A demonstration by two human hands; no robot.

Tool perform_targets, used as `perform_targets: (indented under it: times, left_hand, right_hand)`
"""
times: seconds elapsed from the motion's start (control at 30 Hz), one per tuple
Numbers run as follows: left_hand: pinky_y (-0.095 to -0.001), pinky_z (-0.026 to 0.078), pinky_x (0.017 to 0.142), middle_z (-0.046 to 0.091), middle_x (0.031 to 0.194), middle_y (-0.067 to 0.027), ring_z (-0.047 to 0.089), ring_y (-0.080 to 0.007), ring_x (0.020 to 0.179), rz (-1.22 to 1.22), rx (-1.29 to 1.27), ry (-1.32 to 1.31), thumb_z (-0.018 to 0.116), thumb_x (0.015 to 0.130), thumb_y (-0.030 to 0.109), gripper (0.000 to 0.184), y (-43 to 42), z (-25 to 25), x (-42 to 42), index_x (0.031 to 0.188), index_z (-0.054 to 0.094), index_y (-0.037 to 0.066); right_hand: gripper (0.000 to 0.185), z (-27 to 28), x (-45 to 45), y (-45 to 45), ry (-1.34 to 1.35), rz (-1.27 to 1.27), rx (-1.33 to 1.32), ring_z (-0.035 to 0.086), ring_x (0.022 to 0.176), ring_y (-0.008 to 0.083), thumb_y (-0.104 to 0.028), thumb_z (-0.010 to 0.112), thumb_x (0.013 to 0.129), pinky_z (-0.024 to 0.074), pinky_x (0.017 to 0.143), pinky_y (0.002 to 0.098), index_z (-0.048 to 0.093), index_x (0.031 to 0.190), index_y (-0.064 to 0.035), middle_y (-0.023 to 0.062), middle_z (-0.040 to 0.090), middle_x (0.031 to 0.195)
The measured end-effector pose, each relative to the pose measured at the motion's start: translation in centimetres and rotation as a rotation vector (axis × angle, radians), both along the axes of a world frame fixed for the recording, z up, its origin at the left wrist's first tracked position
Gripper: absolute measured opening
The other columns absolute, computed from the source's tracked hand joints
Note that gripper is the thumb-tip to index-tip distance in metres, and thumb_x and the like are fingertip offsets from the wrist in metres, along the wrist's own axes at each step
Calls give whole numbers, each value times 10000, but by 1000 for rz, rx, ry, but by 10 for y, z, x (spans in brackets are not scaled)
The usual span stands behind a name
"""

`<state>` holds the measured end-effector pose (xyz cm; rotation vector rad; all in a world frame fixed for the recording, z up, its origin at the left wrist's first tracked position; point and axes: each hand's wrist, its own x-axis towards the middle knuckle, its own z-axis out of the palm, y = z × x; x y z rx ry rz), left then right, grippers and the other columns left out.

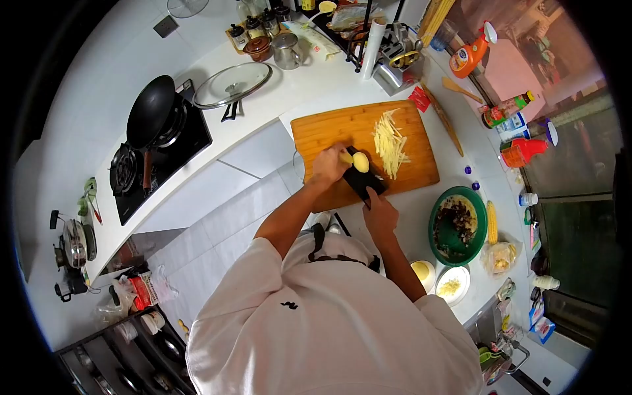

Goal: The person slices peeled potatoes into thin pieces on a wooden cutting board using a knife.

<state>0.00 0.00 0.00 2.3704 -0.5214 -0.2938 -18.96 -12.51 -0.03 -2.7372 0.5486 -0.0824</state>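
While right hand (382, 214) grips black knife (359, 180), left hand (329, 163) pinches potato (346, 158) at fingertips, over cutting board (349, 124).

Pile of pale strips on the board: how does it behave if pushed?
The strips would probably spread rather than shift as one block, since they lie loose and crisscrossed. Each looks thin, so likely light and easily bent or snapped. The board looks flat, so little should stop them sliding.
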Motion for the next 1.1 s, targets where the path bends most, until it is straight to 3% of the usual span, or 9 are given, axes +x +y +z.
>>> perform_targets:
  times: [0.17,0.37,0.47,0.67,0.87,0.97,1.1]
  left_hand:
    - [-472,566,819,736,947,-180,707,-387,925,-117,103,57,879,691,239,404,-11,20,2,1028,685,128]
    - [-472,570,801,733,933,-179,709,-396,890,-34,-35,-54,896,672,249,407,-8,9,-27,1000,690,123]
    - [-480,572,796,732,932,-181,708,-395,895,-30,-79,-108,891,681,248,401,-6,-11,-26,1002,687,125]
    - [-460,569,847,742,997,-172,711,-383,960,-14,-19,-37,899,704,287,435,-9,0,-29,1046,697,107]
    - [-435,563,871,737,1010,-179,707,-378,982,35,-91,-37,864,769,271,387,-13,-4,-33,1061,684,90]
    - [-446,554,851,710,1035,-176,679,-402,992,166,-475,-49,867,748,199,437,5,-26,-33,1103,645,75]
    - [-433,534,900,691,1099,-158,648,-383,1073,314,-536,-175,861,746,176,486,37,-40,-44,1153,625,53]
  right_hand:
    - [589,0,6,-13,15,-7,7,710,869,318,-194,792,789,567,699,463,623,1351,-237,119,704,952]
    - [573,-7,-4,-12,-2,25,22,705,809,307,-187,805,777,565,672,445,654,1327,-238,110,687,893]
    - [565,-10,-5,-14,7,40,13,704,790,299,-178,807,772,563,656,441,663,1316,-234,112,681,859]
    - [539,-14,-4,-19,-37,72,-31,703,758,300,-167,808,772,561,632,438,670,1292,-204,108,687,821]
    - [525,-11,0,-25,-32,34,-38,702,764,321,-165,810,775,544,635,433,669,1275,-236,116,711,869]
    - [497,2,0,-26,-13,-36,55,708,807,336,-183,792,804,548,679,445,655,1279,-237,129,728,925]
    - [512,4,-7,-24,-94,-89,121,710,856,344,-200,783,818,550,717,450,609,1299,-212,135,733,984]
